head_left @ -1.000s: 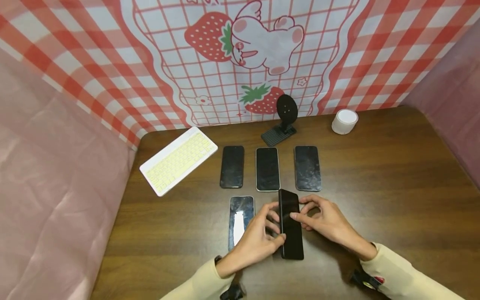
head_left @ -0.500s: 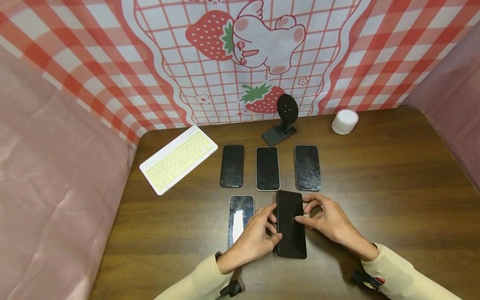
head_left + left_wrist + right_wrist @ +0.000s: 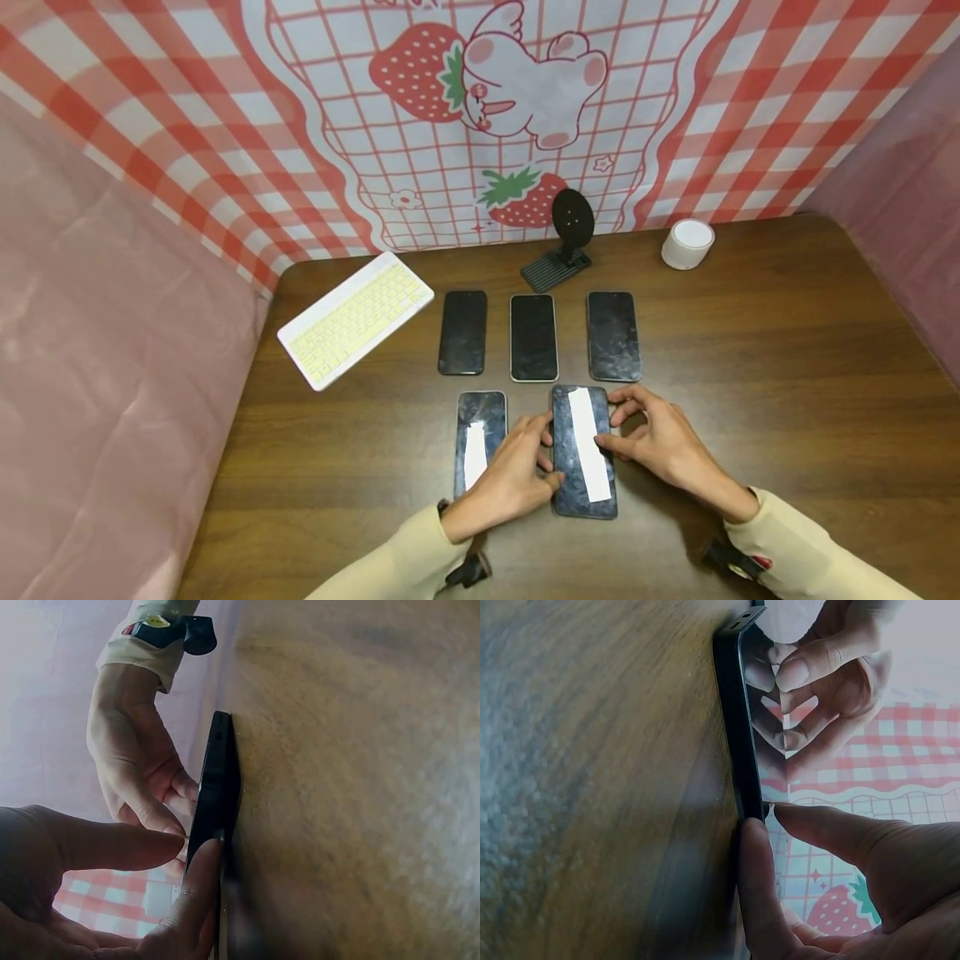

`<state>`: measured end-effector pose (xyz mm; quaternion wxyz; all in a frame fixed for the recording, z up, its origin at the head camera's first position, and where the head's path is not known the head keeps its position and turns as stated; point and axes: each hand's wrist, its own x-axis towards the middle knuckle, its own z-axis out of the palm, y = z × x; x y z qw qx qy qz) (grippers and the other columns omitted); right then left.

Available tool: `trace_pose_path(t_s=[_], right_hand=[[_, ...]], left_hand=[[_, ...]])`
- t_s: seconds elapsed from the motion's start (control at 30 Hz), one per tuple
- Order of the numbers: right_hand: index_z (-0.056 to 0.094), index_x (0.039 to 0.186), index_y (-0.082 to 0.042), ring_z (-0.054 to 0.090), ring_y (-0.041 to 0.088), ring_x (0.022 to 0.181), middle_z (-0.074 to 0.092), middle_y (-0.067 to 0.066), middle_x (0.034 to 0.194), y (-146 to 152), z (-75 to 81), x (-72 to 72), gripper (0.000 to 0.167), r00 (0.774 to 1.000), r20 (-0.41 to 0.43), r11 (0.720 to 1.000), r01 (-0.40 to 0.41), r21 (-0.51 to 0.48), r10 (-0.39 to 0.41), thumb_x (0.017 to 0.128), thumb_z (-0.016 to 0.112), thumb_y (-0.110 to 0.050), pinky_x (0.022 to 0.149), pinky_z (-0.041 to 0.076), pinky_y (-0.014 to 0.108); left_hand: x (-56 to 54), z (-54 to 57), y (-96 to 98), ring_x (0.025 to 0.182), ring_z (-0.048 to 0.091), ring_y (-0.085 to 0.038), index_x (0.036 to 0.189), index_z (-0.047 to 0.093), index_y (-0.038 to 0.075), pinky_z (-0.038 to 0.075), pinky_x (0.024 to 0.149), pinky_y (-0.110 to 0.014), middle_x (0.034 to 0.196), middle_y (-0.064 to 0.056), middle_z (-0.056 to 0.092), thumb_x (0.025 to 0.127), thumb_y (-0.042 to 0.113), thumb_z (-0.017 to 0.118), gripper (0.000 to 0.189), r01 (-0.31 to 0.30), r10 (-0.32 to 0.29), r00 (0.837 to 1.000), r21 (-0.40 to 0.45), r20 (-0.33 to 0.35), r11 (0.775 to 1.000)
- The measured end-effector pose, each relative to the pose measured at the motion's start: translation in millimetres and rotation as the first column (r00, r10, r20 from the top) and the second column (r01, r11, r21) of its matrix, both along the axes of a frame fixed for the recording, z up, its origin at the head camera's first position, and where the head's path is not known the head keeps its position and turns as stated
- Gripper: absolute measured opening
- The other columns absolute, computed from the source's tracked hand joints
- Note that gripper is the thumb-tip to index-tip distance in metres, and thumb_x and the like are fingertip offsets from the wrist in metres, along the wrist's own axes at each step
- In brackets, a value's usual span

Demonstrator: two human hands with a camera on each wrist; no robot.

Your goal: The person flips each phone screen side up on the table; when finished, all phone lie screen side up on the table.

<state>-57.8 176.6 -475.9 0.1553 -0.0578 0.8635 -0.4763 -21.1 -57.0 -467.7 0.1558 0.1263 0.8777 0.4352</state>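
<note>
A black smartphone [image 3: 581, 458] lies between my two hands at the front of the table, a white light strip mirrored on its screen. My left hand [image 3: 506, 479] pinches its left long edge, thumb at the screen side and forefinger along the rim, as the left wrist view shows on the phone's dark side [image 3: 212, 780]. On the opposite edge my right hand [image 3: 660, 437] pinches with the thumb over the screen and the other fingers at the side. Under my left wrist another phone [image 3: 491, 417] is partly hidden.
Three more phones [image 3: 462, 333] lie in a row behind, screens up. Beyond them stand a black phone stand [image 3: 570, 242] and a white round container [image 3: 687, 244]. A white keyboard with yellow keys [image 3: 356, 321] lies at the left. Checked cloth [image 3: 765, 125] hangs along the table's back edge.
The phone between my hands has tipped from standing steeply on its side to lying nearly flat, screen up. Its screen now mirrors the light. Both hands have stayed almost in place.
</note>
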Motion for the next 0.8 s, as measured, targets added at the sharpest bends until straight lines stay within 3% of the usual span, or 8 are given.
trace_pose_path(t_s=[0.4, 0.63, 0.8], right_hand=[[0.058, 0.127, 0.003, 0.070, 0.010, 0.061, 0.071, 0.015, 0.098, 0, 1.0, -1.3, 0.057, 1.000, -0.007, 1.000, -0.007, 0.007, 0.007, 0.082, 0.088, -0.015, 0.056, 0.055, 0.026], [0.058, 0.130, 0.004, 0.071, 0.013, 0.063, 0.070, 0.016, 0.098, 3, 3.2, -2.4, 0.057, 1.000, 0.021, 1.000, -0.016, -0.023, 0.016, 0.084, 0.086, -0.015, 0.059, 0.058, 0.027], [0.058, 0.131, 0.005, 0.073, 0.012, 0.067, 0.070, 0.018, 0.100, 6, 9.7, -2.4, 0.056, 1.000, -0.009, 0.997, -0.028, -0.078, 0.028, 0.086, 0.086, -0.013, 0.062, 0.058, 0.026]], left_hand=[[-4.3, 2.4, -0.5, 0.079, 0.066, -0.004, 0.151, 0.045, -0.008, 0.051, 0.079, -0.020, 0.116, -0.010, 0.060, 0.079, 0.007, 0.087, 0.085, 0.025, -0.024, 0.999, -0.048, 0.027, 0.999], [-6.5, 0.7, -4.0, 0.079, 0.066, -0.002, 0.152, 0.043, -0.002, 0.050, 0.084, -0.022, 0.117, -0.008, 0.061, 0.077, 0.014, 0.090, 0.090, 0.023, -0.022, 0.998, -0.011, 0.062, 1.000], [-5.9, 1.4, -9.8, 0.086, 0.069, -0.006, 0.155, 0.042, 0.004, 0.052, 0.089, -0.025, 0.124, -0.008, 0.061, 0.080, 0.018, 0.089, 0.090, 0.037, -0.038, 0.996, 0.026, 0.076, 0.999]])
